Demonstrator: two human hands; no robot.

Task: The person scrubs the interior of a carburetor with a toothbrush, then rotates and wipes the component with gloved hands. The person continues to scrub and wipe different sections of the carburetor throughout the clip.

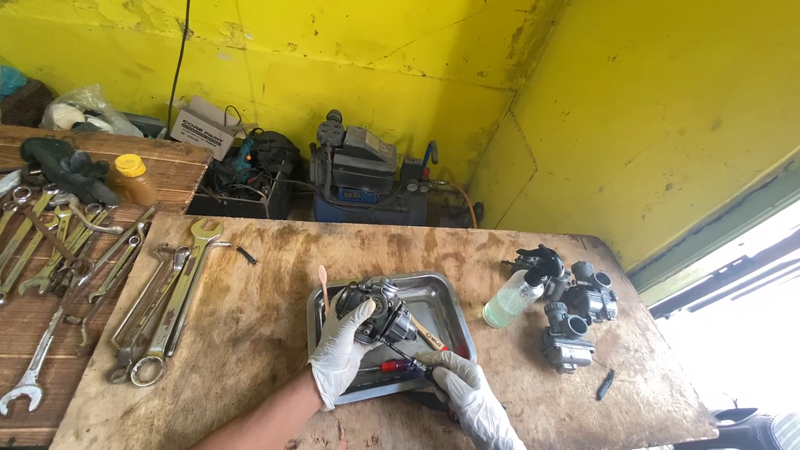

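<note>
Hands in white gloves work over one metal tray (450, 293) on the worn wooden tabletop (267, 333): left hand (340, 348) grips one carburetor (379, 312), right hand (468, 392) pinches one screwdriver (398, 364). Farther: one spray bottle (510, 302), two more carburetors (575, 321), many wrenches (158, 308), one compressor (362, 175), yellow walls (375, 58).

Worn wooden table (275, 333). On it: metal tray (446, 293), spanners (167, 308), spray bottle (510, 302), carburettor parts (575, 321).
</note>
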